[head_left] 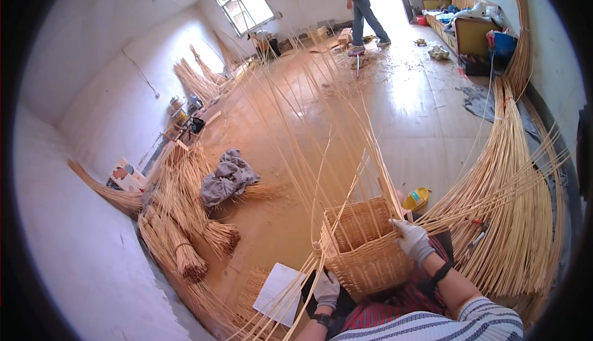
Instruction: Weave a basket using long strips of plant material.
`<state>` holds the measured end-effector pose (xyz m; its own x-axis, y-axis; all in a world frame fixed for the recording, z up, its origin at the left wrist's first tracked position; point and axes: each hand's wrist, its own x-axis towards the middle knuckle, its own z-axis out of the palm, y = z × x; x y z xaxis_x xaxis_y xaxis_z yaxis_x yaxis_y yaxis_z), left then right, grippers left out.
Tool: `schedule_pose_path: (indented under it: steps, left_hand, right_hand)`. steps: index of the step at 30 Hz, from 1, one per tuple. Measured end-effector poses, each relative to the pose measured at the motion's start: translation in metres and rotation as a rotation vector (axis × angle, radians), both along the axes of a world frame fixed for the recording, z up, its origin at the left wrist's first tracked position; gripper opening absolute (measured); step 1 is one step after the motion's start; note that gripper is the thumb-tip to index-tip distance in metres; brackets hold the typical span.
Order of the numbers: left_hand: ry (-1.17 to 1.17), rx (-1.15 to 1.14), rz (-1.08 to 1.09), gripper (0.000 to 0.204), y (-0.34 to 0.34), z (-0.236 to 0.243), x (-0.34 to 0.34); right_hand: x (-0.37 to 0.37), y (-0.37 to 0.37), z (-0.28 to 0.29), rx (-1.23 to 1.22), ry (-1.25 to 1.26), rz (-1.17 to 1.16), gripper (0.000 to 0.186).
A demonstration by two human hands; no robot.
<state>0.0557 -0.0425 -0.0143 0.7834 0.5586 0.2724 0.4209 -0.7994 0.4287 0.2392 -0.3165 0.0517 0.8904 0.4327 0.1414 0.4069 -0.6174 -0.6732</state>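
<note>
Tan rectangular woven-wicker basket (370, 270) is resting on the lap, over a red striped cloth (372, 317), long loose stakes rising from its far side. Right grip (414, 241), white-gloved, is grasping the basket's right upper edge. Left grip (326, 290), also gloved, is lying by the lower left side; whether clenched or released, cannot tell. Large sheaf of pale rods (513, 223) is spreading at right; white paper sheet (278, 293) is lying at left; crumpled grey cloth (227, 179) farther off.
</note>
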Motion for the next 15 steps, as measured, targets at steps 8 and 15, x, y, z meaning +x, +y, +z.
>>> schedule_pose_path:
  steps: [8, 15]
  left_hand:
    - [0.041, -0.060, 0.034, 0.044, -0.003, 0.008, -0.002]
    - [0.055, -0.055, 0.026, 0.044, -0.003, 0.005, 0.001]
  right_hand:
    - [-0.006, 0.003, 0.007, -0.007, 0.050, -0.059, 0.082]
    - [-0.011, 0.001, 0.020, 0.046, 0.088, -0.064, 0.092]
